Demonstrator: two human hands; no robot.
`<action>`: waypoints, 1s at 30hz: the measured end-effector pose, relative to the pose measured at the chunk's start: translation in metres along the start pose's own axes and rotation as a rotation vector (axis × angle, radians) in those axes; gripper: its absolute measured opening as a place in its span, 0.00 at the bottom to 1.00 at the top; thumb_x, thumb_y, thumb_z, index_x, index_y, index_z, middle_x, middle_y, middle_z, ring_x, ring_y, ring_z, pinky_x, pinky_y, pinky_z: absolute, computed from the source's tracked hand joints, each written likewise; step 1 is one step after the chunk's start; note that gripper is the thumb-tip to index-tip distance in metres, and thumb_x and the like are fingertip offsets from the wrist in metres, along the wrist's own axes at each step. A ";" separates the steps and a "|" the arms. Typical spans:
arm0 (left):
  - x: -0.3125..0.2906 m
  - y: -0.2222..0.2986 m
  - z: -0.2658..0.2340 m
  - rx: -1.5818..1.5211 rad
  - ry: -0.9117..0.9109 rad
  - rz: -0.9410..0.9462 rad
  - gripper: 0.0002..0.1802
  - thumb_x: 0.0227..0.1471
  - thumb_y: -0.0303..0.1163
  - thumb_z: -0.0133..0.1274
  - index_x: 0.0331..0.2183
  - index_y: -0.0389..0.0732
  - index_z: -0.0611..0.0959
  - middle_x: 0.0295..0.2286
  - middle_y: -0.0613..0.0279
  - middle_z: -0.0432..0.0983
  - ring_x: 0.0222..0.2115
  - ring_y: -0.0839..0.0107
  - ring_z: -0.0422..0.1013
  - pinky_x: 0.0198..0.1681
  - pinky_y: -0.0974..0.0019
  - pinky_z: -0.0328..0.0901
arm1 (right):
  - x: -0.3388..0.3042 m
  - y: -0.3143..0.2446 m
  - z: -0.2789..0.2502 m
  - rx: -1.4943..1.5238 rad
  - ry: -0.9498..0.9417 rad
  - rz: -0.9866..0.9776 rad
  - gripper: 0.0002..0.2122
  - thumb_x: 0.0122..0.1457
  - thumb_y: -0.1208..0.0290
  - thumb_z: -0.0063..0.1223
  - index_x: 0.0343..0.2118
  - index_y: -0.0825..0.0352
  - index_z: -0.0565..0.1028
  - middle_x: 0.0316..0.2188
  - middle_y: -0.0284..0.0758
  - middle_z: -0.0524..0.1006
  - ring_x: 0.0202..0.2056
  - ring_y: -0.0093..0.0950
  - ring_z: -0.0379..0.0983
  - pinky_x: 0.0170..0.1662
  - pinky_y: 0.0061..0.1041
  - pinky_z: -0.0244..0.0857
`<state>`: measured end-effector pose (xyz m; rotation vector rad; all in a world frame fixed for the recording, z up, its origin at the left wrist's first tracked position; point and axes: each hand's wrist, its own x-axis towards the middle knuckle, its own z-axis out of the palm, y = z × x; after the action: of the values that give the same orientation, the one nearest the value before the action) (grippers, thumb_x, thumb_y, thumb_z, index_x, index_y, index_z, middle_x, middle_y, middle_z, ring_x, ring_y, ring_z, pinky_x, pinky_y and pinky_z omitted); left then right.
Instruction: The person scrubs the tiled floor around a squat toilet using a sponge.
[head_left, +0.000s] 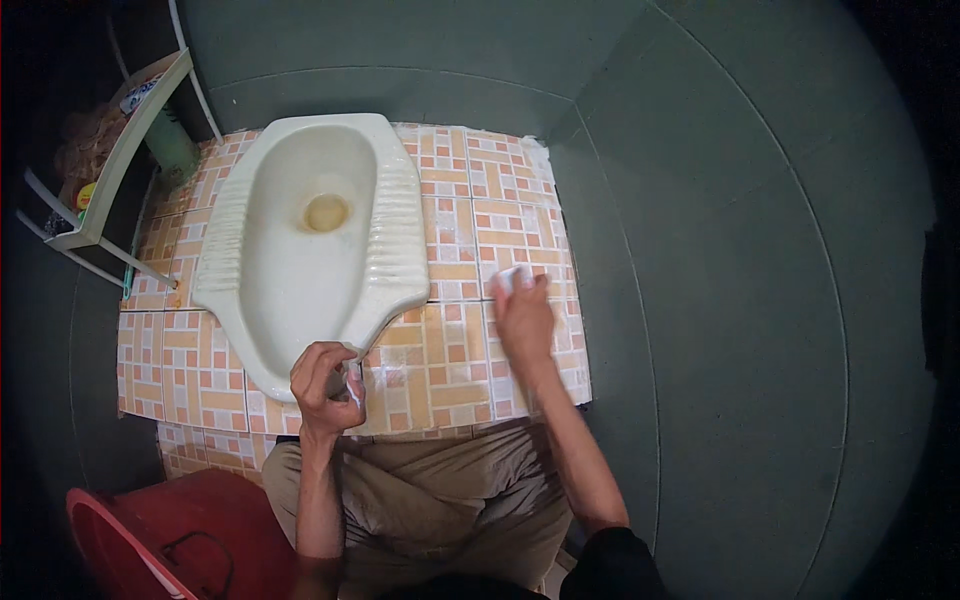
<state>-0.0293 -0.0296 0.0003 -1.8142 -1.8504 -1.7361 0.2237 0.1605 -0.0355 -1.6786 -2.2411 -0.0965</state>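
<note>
A white squat toilet [300, 280] with ribbed footrests is set in the patterned tile floor [450, 340]. A brownish stain surrounds its drain. Over the toilet's near end, my left hand [328, 388] is closed, its fingers curled around a small, pale, shiny thing [354, 382] that is mostly hidden. My right hand [525, 318] is held low over the tiles to the right of the toilet. Its fingers are closed on a small white object [508, 277], of which only an edge shows; its kind is unclear.
A pale rack [120, 165] with a green bottle [172, 145] and other items stands at the far left. At the lower left, a red bucket [215, 525] lies tilted beside my leg. Grey-green walls [720, 300] close in the right and far sides. The raised tile platform has a front edge.
</note>
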 end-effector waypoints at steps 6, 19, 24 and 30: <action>0.002 -0.002 0.001 0.004 0.012 0.027 0.08 0.46 0.23 0.53 0.32 0.33 0.80 0.26 0.52 0.75 0.23 0.62 0.71 0.28 0.63 0.66 | 0.004 -0.001 0.009 -0.033 0.154 -0.040 0.23 0.68 0.56 0.51 0.56 0.70 0.73 0.50 0.66 0.70 0.38 0.54 0.77 0.38 0.47 0.75; 0.000 -0.003 -0.005 0.029 0.030 0.036 0.10 0.43 0.25 0.57 0.32 0.34 0.81 0.27 0.51 0.77 0.23 0.58 0.73 0.27 0.60 0.68 | -0.103 -0.141 -0.024 0.392 -0.231 -0.646 0.16 0.57 0.60 0.61 0.43 0.65 0.78 0.40 0.42 0.74 0.42 0.38 0.73 0.42 0.37 0.67; -0.002 -0.003 0.000 0.019 0.026 0.047 0.08 0.45 0.23 0.53 0.32 0.33 0.80 0.26 0.51 0.75 0.23 0.61 0.71 0.26 0.63 0.66 | -0.071 -0.110 -0.004 0.334 -0.071 -0.671 0.17 0.61 0.61 0.59 0.48 0.64 0.75 0.43 0.42 0.72 0.41 0.37 0.70 0.39 0.38 0.61; -0.002 -0.001 -0.001 0.010 -0.008 0.045 0.10 0.42 0.22 0.56 0.33 0.34 0.80 0.27 0.52 0.77 0.22 0.60 0.72 0.26 0.61 0.67 | -0.062 -0.103 -0.001 0.244 -0.051 -0.572 0.19 0.63 0.61 0.58 0.53 0.64 0.72 0.47 0.47 0.71 0.44 0.40 0.70 0.41 0.41 0.62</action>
<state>-0.0303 -0.0317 -0.0018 -1.8466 -1.8025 -1.7045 0.1421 0.0725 -0.0381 -0.8953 -2.5815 0.0828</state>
